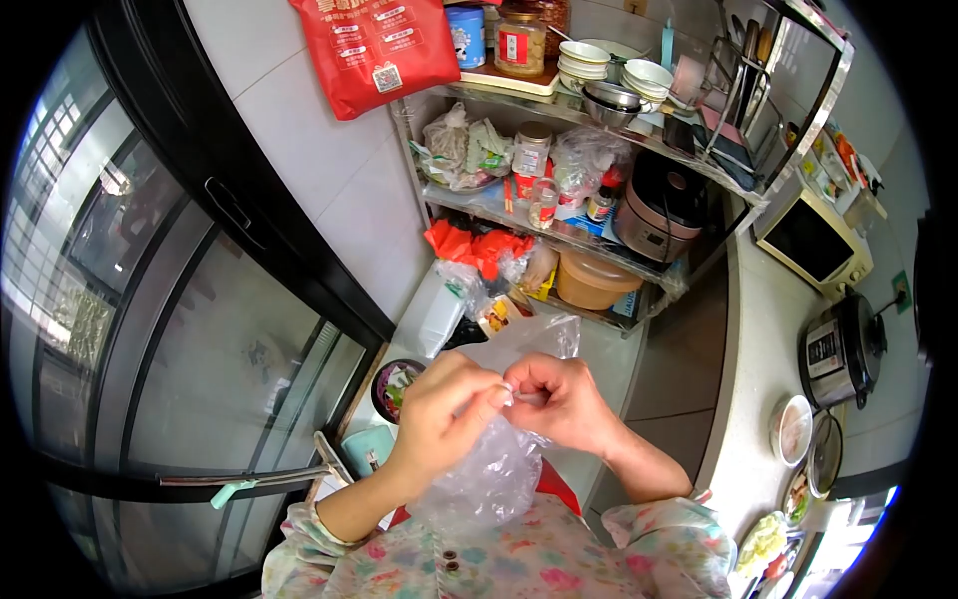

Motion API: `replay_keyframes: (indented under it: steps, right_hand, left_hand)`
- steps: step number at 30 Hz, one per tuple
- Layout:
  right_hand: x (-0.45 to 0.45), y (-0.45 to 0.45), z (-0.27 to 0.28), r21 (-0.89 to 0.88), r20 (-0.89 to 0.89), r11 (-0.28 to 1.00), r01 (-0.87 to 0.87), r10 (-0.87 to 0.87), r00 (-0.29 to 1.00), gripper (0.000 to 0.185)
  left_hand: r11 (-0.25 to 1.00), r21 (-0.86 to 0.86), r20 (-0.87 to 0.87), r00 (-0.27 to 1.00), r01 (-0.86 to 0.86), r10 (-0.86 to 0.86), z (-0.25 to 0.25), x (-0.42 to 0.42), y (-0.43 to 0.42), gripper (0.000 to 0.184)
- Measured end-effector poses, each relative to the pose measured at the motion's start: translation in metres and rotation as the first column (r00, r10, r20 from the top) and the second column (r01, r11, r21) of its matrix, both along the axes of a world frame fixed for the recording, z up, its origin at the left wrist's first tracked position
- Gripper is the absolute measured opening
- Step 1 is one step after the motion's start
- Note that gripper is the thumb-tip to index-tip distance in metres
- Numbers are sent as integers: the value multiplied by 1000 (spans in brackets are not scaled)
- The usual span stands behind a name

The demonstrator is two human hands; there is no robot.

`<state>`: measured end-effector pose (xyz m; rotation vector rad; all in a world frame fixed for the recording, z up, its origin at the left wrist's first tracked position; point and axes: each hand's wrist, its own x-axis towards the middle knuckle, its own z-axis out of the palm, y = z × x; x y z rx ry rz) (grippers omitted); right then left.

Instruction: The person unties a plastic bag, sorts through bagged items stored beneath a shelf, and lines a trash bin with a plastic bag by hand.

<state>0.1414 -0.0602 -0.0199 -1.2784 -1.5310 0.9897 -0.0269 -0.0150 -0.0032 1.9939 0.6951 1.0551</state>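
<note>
Our floral fabric top (509, 561), 6 o'clock; above, our L hand (446, 394) & R hand (571, 401) pinch crumpled clear plastic bag (491, 464), blocking some pale floor (609, 369). White round bowl (777, 442) w/ pinkish contents, 4 o'clock.

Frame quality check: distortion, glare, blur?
Head view: strong fisheye, black corners, counter bowed; head view: reflections on the glass door, washed-out glare at lower right; head view: highlights on the bag, left hand and right hand fairly sharp.
</note>
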Motion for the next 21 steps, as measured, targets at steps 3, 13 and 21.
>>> replay_keyframes:
  steps: [3,13,21]
  right_hand:
    - [-3,1,-10,-50,-102,999,-8,3,995,6]
    - [-14,0,-20,262,109,939,222,-258,960,8]
    - [-7,4,-19,206,-159,967,152,-120,980,10]
  left_hand:
    - [833,550,-52,994,-54,99,-2,6,-3,20]
    - [852,519,-23,995,-68,94,-9,5,-12,25]
    - [978,-3,143,968,-209,207,-2,8,-14,29]
